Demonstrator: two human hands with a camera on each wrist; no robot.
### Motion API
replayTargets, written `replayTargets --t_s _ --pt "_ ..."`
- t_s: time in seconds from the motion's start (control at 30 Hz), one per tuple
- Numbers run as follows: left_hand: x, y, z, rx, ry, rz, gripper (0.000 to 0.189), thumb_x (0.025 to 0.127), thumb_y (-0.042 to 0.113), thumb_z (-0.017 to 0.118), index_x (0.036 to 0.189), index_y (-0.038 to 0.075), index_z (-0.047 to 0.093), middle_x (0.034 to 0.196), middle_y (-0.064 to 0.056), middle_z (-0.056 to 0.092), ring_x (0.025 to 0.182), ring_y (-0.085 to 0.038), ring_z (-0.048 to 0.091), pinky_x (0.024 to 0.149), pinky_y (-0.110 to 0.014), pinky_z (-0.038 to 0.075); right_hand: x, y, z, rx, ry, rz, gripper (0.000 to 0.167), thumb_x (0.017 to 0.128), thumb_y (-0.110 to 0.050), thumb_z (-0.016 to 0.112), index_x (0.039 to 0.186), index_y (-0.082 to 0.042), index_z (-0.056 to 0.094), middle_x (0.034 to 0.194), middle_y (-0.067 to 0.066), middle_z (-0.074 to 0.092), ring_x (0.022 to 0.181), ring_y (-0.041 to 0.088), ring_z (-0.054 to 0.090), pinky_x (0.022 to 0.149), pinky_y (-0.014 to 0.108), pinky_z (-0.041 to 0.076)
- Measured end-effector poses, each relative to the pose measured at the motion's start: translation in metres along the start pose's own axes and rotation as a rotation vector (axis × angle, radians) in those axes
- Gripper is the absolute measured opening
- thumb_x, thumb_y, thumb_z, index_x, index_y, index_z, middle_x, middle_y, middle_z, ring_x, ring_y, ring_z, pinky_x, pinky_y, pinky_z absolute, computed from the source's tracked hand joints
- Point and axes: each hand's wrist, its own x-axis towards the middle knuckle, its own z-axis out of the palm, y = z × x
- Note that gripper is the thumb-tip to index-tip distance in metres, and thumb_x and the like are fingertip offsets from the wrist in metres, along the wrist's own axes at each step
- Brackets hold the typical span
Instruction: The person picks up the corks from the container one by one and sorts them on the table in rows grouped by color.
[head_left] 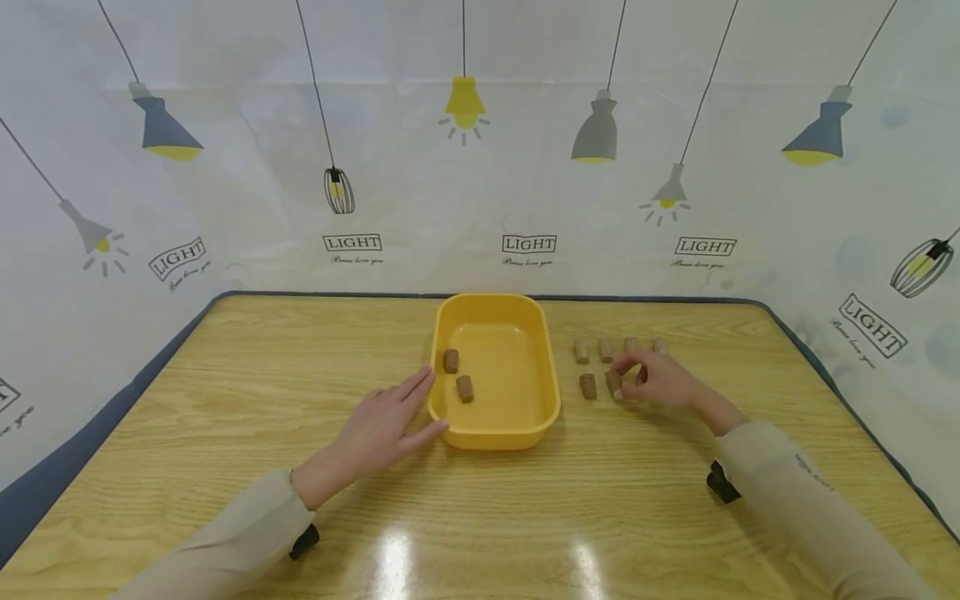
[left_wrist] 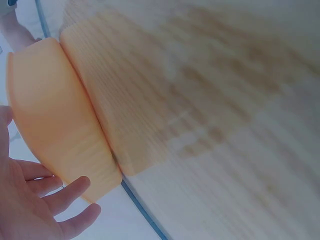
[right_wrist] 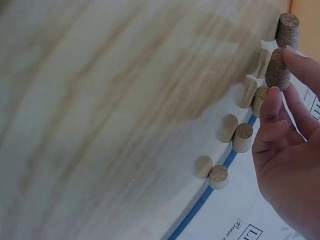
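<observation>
My right hand point(head_left: 666, 382) pinches a brown cork stopper point(right_wrist: 278, 71) between thumb and fingers, right of the yellow tub point(head_left: 495, 440). Close to its left on the table stands another cork point(head_left: 588, 387). Behind them is a row of lighter corks point(head_left: 581, 352), partly covered by my fingers in the head view. My left hand point(head_left: 378, 429) touches the tub's left side, fingers extended along the wall and thumb near its front corner. Inside the tub, toward its left wall, are two brown corks, one farther back point(head_left: 451, 361) and one nearer point(head_left: 465, 388).
The wooden table point(head_left: 247, 375) ends at a dark blue edge point(head_left: 360, 293) at the back. Beyond it rises a pale backdrop point(head_left: 420, 192) printed with hanging lamps. A black strap piece point(head_left: 722, 483) shows under the right sleeve point(head_left: 795, 492).
</observation>
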Motion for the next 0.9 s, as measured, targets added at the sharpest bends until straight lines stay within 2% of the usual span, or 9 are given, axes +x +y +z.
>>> replayTargets --t_s 0.27,0.63,0.9 --pt "0.0 -0.0002 0.0008 -0.002 0.003 0.003 0.07 0.088 0.051 0.043 0.136 0.001 0.032 0.138 -0.011 0.031 0.108 -0.029 0.048 0.082 -0.048 0.038 -0.0002 0.0037 0.0036 0.004 0.011 0.038 0.033 0.078 -0.011 0.068 0.106 0.0 0.053 0.1 0.014 0.053 0.057 0.016 0.046 0.052 0.029 0.041" --pt "-0.0003 0.0005 0.0006 -0.005 0.001 0.006 0.069 0.088 0.05 0.043 0.135 0.001 0.032 0.138 -0.011 0.031 0.108 -0.029 0.048 0.083 -0.048 0.038 -0.0011 0.0065 0.004 -0.003 -0.001 0.01 0.035 0.076 -0.011 0.069 0.105 0.001 0.053 0.099 0.015 0.053 0.061 0.016 0.047 0.056 0.03 0.041" --pt "-0.0002 -0.0005 0.0008 -0.019 -0.002 -0.002 0.069 0.088 0.05 0.043 0.136 0.001 0.032 0.139 -0.011 0.03 0.11 -0.03 0.046 0.083 -0.048 0.037 -0.0004 0.0043 -0.0044 -0.043 -0.063 0.032 0.051 0.079 -0.02 0.067 0.119 0.004 0.047 0.107 0.019 0.051 0.073 0.018 0.051 0.063 0.032 0.043"
